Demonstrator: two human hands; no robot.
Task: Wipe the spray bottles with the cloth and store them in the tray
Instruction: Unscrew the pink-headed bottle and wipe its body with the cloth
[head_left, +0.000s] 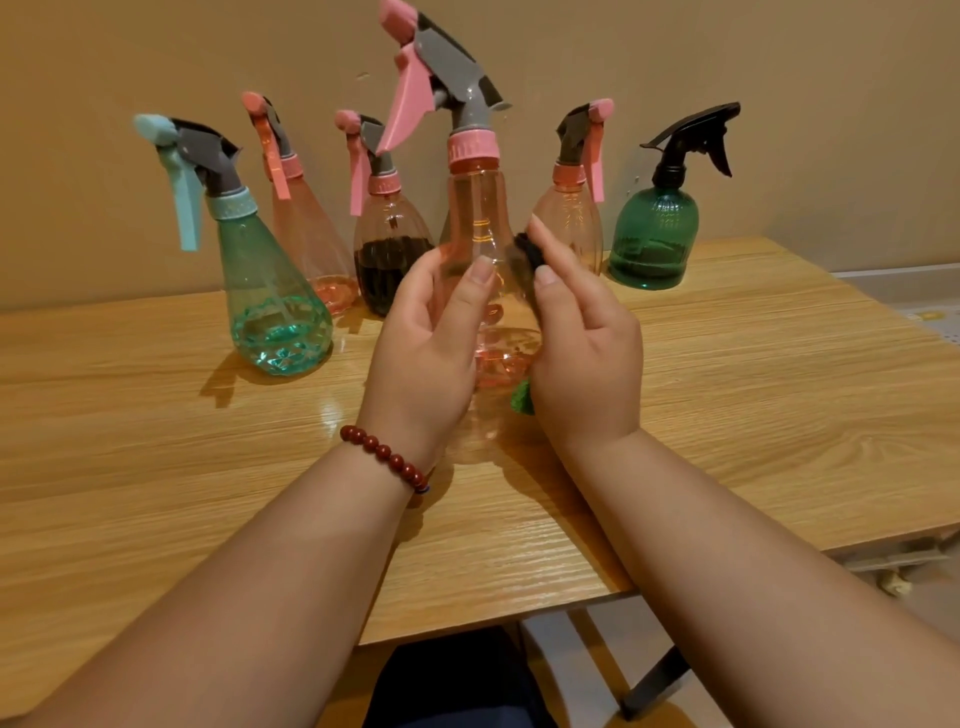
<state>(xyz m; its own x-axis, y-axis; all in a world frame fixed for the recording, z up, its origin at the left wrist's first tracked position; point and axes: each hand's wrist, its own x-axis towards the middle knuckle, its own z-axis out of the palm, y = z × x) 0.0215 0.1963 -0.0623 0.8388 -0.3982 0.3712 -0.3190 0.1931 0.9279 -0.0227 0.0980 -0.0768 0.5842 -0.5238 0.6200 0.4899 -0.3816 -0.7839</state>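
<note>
My left hand (431, 338) grips a clear pink spray bottle (475, 208) upright above the table, its pink and grey trigger head high in the frame. My right hand (582, 343) pinches a dark cloth (524, 260) against the bottle's right side; a green bit of cloth (522, 397) shows below that palm. Behind stand a teal bottle (270, 306), a tall pink bottle (306, 234), a pink bottle with dark liquid (389, 249), another pink bottle (571, 218) and a green bottle with a black head (654, 239). No tray is in view.
The wooden table (753, 389) runs to a beige wall behind the bottles. Its right edge drops off near a folding leg (654, 680). My lap shows below the table's near edge.
</note>
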